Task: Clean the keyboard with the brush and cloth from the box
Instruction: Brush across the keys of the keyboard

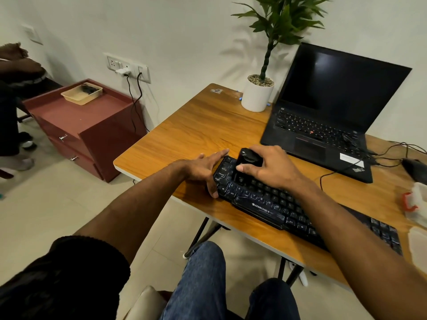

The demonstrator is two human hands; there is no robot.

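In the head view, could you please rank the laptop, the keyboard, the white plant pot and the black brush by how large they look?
1. laptop
2. keyboard, closer to the camera, so this ranking is unsure
3. white plant pot
4. black brush, partly covered by the right hand

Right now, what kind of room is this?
Probably a home office or study corner. An open black laptop and a black keyboard sit on a wooden desk, and a white wall socket panel has a charger plugged in.

One head-worn camera looks forward and down, close over the desk.
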